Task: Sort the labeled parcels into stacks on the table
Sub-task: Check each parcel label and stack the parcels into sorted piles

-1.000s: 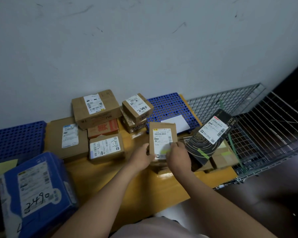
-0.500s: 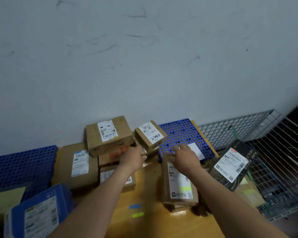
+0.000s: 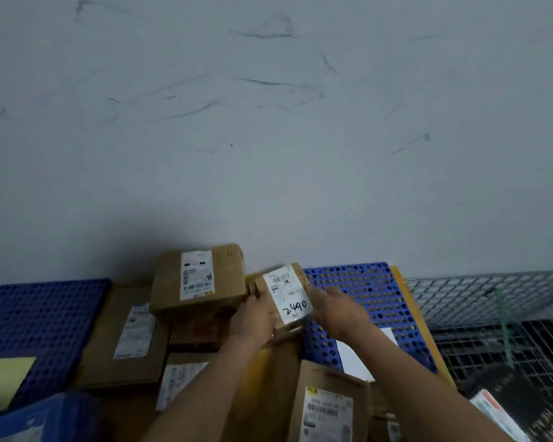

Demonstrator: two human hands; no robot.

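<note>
small parcel (image 3: 287,293) marked 2490 sits at the back of the surface (image 3: 268,374), between the larger parcel (image 3: 198,279) and the blue perforated panel (image 3: 358,288). left hand (image 3: 256,319) fingers (image 3: 255,296) curl round its left edge. right hand (image 3: 340,311) fingers (image 3: 316,293) lie against its right side; blurred, cannot tell if they grip. whatever's under the parcel is hidden by both hands. near parcel (image 3: 329,409) cut off by the frame edge.

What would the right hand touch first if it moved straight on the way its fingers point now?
The small cardboard box marked 2490: the right hand points up-left at its right side and seems to touch it.
</note>
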